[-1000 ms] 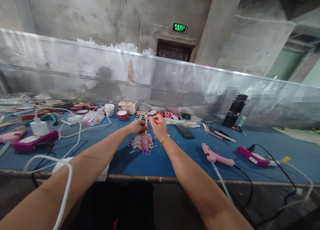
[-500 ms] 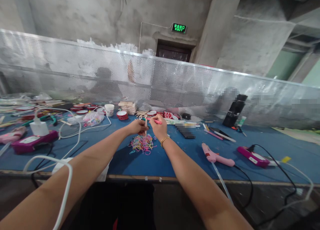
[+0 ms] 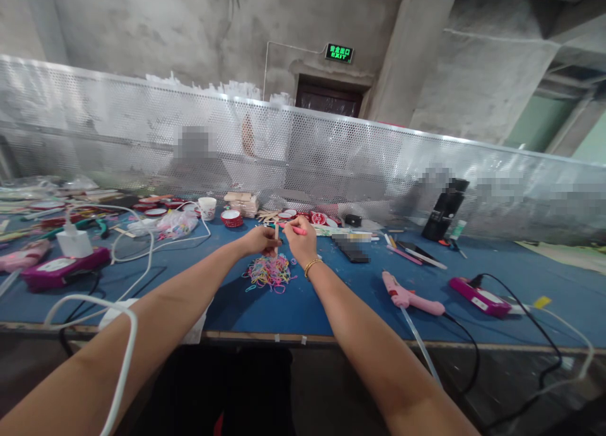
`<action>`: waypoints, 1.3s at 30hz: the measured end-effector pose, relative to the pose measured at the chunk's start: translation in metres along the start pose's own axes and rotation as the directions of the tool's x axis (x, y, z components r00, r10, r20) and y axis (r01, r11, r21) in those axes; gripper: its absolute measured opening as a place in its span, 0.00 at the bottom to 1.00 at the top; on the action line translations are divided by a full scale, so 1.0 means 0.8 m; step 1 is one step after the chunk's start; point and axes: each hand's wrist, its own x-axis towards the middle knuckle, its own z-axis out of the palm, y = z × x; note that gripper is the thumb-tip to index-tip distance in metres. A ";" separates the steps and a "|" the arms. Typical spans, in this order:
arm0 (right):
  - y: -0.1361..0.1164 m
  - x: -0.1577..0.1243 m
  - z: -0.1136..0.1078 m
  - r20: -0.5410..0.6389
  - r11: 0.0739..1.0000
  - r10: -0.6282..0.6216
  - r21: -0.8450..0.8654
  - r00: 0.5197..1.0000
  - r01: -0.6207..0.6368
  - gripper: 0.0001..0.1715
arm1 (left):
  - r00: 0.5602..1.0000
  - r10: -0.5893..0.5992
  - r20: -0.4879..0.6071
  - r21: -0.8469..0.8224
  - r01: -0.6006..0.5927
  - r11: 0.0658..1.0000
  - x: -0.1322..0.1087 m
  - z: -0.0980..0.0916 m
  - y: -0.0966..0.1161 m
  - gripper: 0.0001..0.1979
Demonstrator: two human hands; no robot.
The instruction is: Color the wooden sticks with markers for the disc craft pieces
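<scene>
My left hand (image 3: 261, 241) pinches a thin wooden craft stick (image 3: 276, 239) and keeps it upright over the table. In my right hand (image 3: 303, 237) is a pinkish-red pen (image 3: 296, 229), its tip pointing left at the upper part of the stick. Whether the tip touches the wood I cannot tell. Just below both hands lies a loose heap of small colourful rubber bands (image 3: 269, 272) on the blue tabletop (image 3: 293, 313).
A pink glue gun (image 3: 409, 297) and a purple power strip (image 3: 480, 297) lie on the right. White cables (image 3: 150, 253) loop across the left side. Behind stand a paper cup (image 3: 207, 207), red round tins (image 3: 231, 218) and a perforated metal screen (image 3: 331, 158).
</scene>
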 end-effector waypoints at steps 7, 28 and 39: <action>-0.004 0.000 -0.002 0.004 1.000 -0.013 -0.010 1.000 0.013 0.08 | 1.000 0.016 -0.012 0.016 -0.016 1.000 0.000 0.001 0.001 0.19; -0.001 0.000 0.001 0.012 1.000 -0.023 -0.008 1.000 0.023 0.08 | 1.000 0.023 -0.017 0.016 -0.023 1.000 -0.002 0.000 0.001 0.21; 0.000 0.000 0.000 0.010 0.999 -0.036 -0.001 0.999 0.036 0.08 | 1.000 0.021 -0.005 0.033 -0.021 0.999 -0.003 0.000 0.002 0.20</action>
